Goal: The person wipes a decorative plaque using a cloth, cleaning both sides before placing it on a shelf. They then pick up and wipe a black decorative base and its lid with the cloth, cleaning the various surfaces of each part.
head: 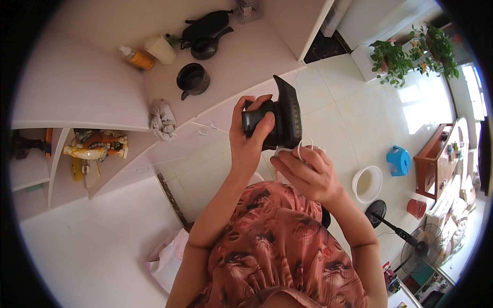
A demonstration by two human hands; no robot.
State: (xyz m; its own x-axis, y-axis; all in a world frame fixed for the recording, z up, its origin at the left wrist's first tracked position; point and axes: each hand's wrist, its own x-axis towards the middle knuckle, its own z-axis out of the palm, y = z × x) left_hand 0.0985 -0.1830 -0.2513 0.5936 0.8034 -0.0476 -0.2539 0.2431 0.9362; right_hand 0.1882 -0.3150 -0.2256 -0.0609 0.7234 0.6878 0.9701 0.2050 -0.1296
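Note:
My left hand (252, 131) grips a dark, glossy vessel (284, 115) with a flared rim and a patterned band, held tilted on its side above the floor. At the vessel's lower end, my right hand (308, 167) pinches a white cloth or tissue (284, 149), touching the vessel; a thin white loop (300, 148) stands by its fingers. On the shelf beyond, a dark cup (193, 79) with a handle stands near a dark long-handled pot (204, 47). A crumpled grey cloth (163, 120) lies at the shelf's left corner.
An orange spray bottle (141, 61), a cream container (161, 49) and a black bag (208, 25) stand on the shelf. Figurines (96, 146) fill a lower niche. On the floor at right are a white basin (367, 184), a blue stool (399, 160), a red bucket (416, 208) and a fan (421, 248).

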